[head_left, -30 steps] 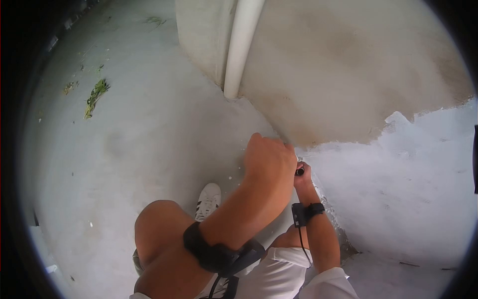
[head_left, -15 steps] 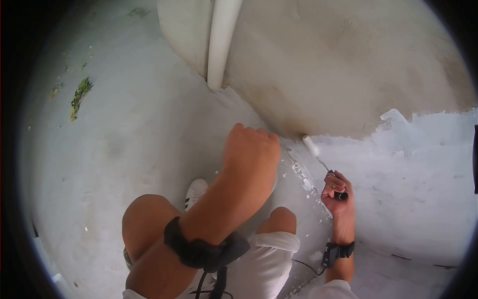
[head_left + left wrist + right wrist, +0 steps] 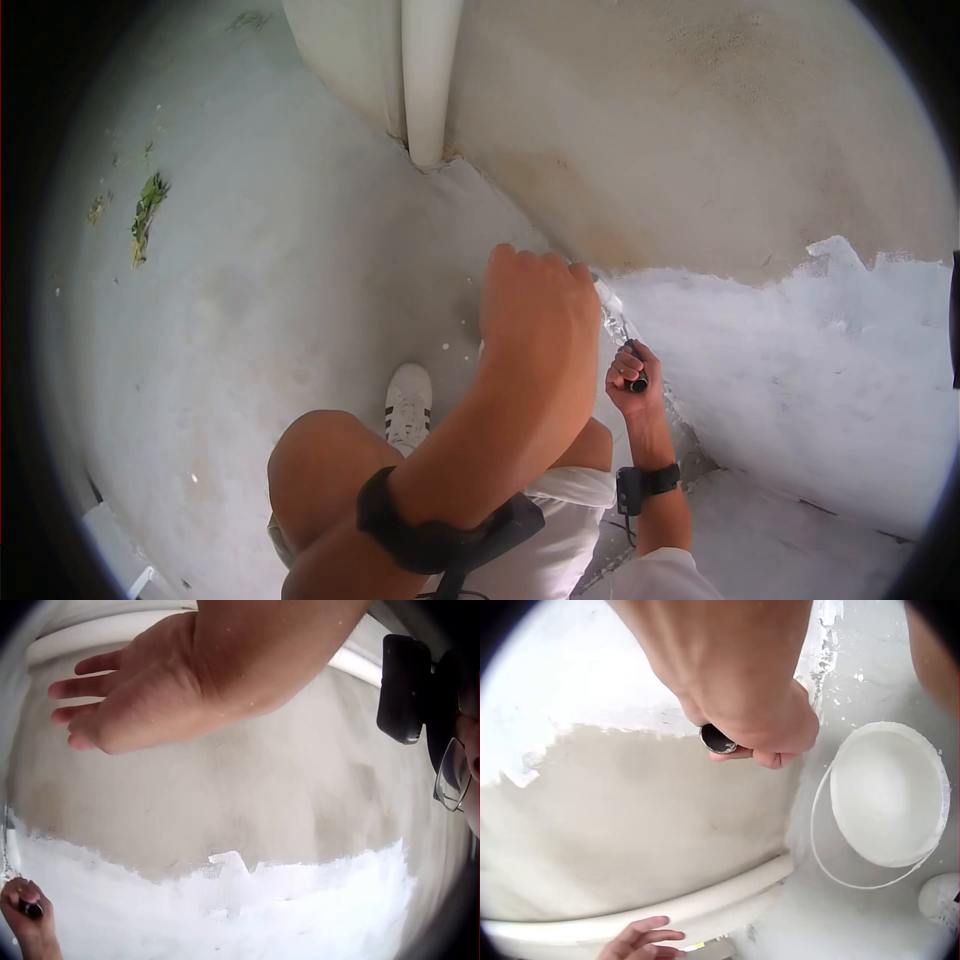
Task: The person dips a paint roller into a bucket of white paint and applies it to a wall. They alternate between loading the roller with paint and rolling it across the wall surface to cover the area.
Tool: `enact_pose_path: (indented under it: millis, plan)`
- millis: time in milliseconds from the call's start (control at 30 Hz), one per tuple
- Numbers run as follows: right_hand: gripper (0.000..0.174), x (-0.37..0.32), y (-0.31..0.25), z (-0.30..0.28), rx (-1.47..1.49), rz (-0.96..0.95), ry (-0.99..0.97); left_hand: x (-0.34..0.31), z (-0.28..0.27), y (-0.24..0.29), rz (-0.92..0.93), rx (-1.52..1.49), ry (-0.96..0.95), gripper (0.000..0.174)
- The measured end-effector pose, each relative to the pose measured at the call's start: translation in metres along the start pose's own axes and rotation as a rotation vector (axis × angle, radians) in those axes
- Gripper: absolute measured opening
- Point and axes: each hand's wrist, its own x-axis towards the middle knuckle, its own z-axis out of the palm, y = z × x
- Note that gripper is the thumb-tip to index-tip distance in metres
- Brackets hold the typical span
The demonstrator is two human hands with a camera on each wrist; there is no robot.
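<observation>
In the head view my right hand [image 3: 634, 382] grips the black handle [image 3: 636, 366] of a small paint roller, low beside the corner where wall and floor meet. The roller's front end is partly covered by my left hand [image 3: 540, 300]. That hand hangs in the air with its fingers relaxed and apart, as the left wrist view shows [image 3: 139, 690], and it holds nothing. In the right wrist view the handle's round end [image 3: 718, 739] sticks out from the right hand [image 3: 757, 724]. Wet white paint [image 3: 780, 350] covers the lower wall, with a ragged upper edge.
A white bucket [image 3: 889, 795] with a wire handle stands on the floor near a shoe [image 3: 940, 898], mostly behind the left arm in the head view. A white pipe [image 3: 427, 90] runs down at the wall corner. Plant scraps [image 3: 147, 215] lie on the floor at left.
My right hand went out to the right along the painted wall with the roller, then came back left to the wall's foot. The left hand stays raised and empty.
</observation>
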Motion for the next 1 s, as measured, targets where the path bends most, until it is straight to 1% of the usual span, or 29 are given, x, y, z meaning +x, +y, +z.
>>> enact_pose_path:
  millis: [100, 167, 200, 233, 300, 333, 400, 433, 500, 567, 633, 667, 767, 800, 900, 1000]
  plan:
    - [0.028, 0.026, 0.001, -0.006, 0.007, 0.002, 0.089, 0.013, 0.002, -0.002, 0.017, 0.001, 0.020, 0.017]
    - [0.029, 0.060, 0.006, -0.014, 0.039, 0.000, 0.106, 0.025, 0.021, 0.002, -0.002, 0.008, -0.099, 0.019]
    - [0.029, 0.066, 0.005, -0.008, 0.021, -0.004, 0.173, 0.031, 0.030, 0.003, -0.023, 0.018, -0.165, 0.020]
    - [0.029, 0.067, 0.007, -0.002, 0.005, 0.005, 0.250, 0.034, 0.034, 0.006, -0.020, 0.034, -0.151, 0.021]
    - [0.027, 0.055, 0.007, 0.005, 0.078, -0.030, 0.193, 0.031, 0.043, 0.014, -0.009, 0.017, -0.197, 0.023]
    - [0.027, 0.048, 0.003, 0.013, 0.142, 0.026, 0.259, 0.030, 0.048, 0.017, -0.007, -0.005, -0.238, 0.023]
    - [0.026, 0.028, 0.004, 0.023, 0.096, 0.002, 0.226, 0.030, 0.057, 0.025, -0.021, -0.089, -0.363, 0.023]
    - [0.026, 0.016, 0.006, 0.031, 0.068, -0.011, 0.206, 0.025, 0.061, 0.027, -0.033, -0.107, -0.382, 0.023]
    - [0.028, -0.010, 0.011, 0.045, 0.048, -0.034, 0.231, 0.012, 0.070, 0.032, -0.052, -0.134, -0.417, 0.022]
    - [0.029, -0.040, 0.014, 0.061, -0.011, -0.042, 0.234, -0.004, 0.077, 0.036, -0.051, -0.197, -0.455, 0.017]
    - [0.033, -0.071, 0.012, 0.080, -0.013, -0.063, 0.282, -0.020, 0.080, 0.041, -0.046, -0.241, -0.485, 0.013]
    - [0.035, -0.084, 0.009, 0.089, -0.019, -0.074, 0.300, -0.033, 0.089, 0.047, -0.057, -0.268, -0.439, 0.012]
    - [0.039, -0.126, -0.001, 0.113, -0.028, -0.054, 0.268, -0.062, 0.092, 0.055, -0.067, -0.325, -0.476, 0.012]
    - [0.043, -0.140, -0.003, 0.122, -0.054, -0.062, 0.307, -0.070, 0.096, 0.060, -0.064, -0.347, -0.472, 0.013]
    - [0.045, -0.185, -0.008, 0.137, -0.086, -0.088, 0.289, -0.099, 0.110, 0.074, -0.051, -0.411, -0.459, 0.015]
    - [0.048, -0.229, -0.012, 0.159, -0.110, -0.138, 0.314, -0.123, 0.123, 0.089, -0.033, -0.467, -0.460, 0.017]
